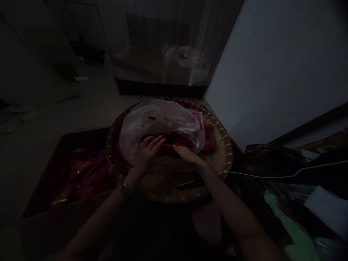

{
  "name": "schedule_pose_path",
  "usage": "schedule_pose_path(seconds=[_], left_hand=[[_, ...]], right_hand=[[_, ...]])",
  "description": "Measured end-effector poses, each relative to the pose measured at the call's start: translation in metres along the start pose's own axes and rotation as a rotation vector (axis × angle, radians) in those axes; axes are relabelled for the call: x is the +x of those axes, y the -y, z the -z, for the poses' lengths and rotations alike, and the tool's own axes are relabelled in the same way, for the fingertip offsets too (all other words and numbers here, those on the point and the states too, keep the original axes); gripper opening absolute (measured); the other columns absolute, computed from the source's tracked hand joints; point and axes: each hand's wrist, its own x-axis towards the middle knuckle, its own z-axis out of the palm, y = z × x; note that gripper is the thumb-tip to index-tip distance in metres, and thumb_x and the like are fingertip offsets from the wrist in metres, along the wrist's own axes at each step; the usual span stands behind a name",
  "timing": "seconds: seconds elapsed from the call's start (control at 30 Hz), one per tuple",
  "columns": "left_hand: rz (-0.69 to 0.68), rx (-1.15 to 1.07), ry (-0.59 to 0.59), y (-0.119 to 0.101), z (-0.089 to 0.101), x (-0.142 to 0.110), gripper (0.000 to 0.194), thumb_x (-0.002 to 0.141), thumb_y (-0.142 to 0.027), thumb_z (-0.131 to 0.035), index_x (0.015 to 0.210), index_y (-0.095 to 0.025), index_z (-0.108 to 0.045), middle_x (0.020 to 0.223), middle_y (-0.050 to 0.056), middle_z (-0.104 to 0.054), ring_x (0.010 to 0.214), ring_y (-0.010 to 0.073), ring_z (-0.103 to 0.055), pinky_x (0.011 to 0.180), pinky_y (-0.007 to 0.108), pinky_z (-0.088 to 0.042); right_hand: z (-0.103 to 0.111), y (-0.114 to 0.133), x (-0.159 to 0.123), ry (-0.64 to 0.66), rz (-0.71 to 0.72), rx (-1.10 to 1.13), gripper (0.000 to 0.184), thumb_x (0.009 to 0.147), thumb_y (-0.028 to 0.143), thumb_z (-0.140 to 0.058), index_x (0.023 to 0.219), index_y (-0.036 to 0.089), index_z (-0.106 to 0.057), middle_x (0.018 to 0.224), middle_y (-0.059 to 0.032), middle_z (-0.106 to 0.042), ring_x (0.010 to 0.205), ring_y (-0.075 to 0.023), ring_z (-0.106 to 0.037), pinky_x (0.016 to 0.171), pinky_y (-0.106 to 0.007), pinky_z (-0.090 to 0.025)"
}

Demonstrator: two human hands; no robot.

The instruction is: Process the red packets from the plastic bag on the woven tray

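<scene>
In dim light, a round woven basket tray (pixel 228 146) with a laced rim stands in front of me. A clear plastic bag (pixel 160 108) lies spread in it, with dark red pieces (pixel 181 138) of unclear material inside and at its mouth. My left hand (pixel 149 150), with a bangle on the wrist, rests at the bag's near edge, fingers apart over the red material. Close by, my right hand (pixel 187 154) stretches its fingers along the same red material from the right. Neither hand visibly grips anything. A dark slim tool (pixel 187 185) lies near the tray's front edge.
On the left, a cardboard box (pixel 40 203) holds several red shiny items (pixel 87 170). A white cable (pixel 261 176) runs from the tray to the right, past piled clothes (pixel 288 224). A pale wall (pixel 274 65) and a netted bed (pixel 163 65) stand beyond.
</scene>
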Motion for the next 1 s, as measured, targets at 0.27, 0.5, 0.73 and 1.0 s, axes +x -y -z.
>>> schedule_pose_path(seconds=[0.27, 0.5, 0.73, 1.0], left_hand=[[-0.107, 0.004, 0.151, 0.009, -0.015, -0.002, 0.059, 0.07, -0.017, -0.066, 0.126, -0.015, -0.049, 0.114, 0.011, -0.062, 0.098, 0.0251, -0.048, 0.084, 0.036, -0.045], [0.202, -0.083, 0.067, 0.038, -0.016, -0.006, 0.045, 0.065, -0.026, -0.07, 0.109, -0.02, -0.062, 0.098, 0.006, -0.066, 0.088, 0.0221, -0.058, 0.077, 0.032, -0.047], [0.264, -0.175, -0.02, 0.047, -0.015, -0.006, 0.049, 0.065, -0.029, -0.069, 0.112, -0.018, -0.059, 0.102, 0.008, -0.066, 0.09, 0.023, -0.06, 0.08, 0.034, -0.048], [0.237, -0.216, -0.09, 0.042, -0.01, -0.003, 0.043, 0.067, -0.029, -0.068, 0.107, -0.014, -0.061, 0.102, 0.01, -0.063, 0.091, 0.0218, -0.061, 0.081, 0.033, -0.049]], right_hand=[[-0.006, 0.009, 0.002, -0.005, -0.075, -0.055, 0.053, 0.086, 0.06, -0.04, 0.092, 0.014, -0.066, 0.08, -0.004, -0.067, 0.073, -0.0163, -0.06, 0.074, -0.033, -0.049], [0.012, 0.018, 0.012, -0.129, 0.08, 0.094, 0.055, 0.091, 0.054, -0.025, 0.102, 0.014, -0.063, 0.089, -0.0105, -0.068, 0.081, -0.0183, -0.064, 0.075, -0.035, -0.051], [0.006, -0.014, 0.03, -0.013, 0.133, -0.873, 0.054, 0.072, 0.007, -0.059, 0.125, 0.016, -0.051, 0.115, -0.0121, -0.058, 0.104, -0.0211, -0.055, 0.093, -0.037, -0.04], [-0.017, -0.02, 0.042, -0.007, 0.064, -1.262, 0.05, 0.082, 0.009, -0.049, 0.13, 0.02, -0.045, 0.111, -0.0134, -0.046, 0.094, -0.0219, -0.051, 0.08, -0.034, -0.042]])
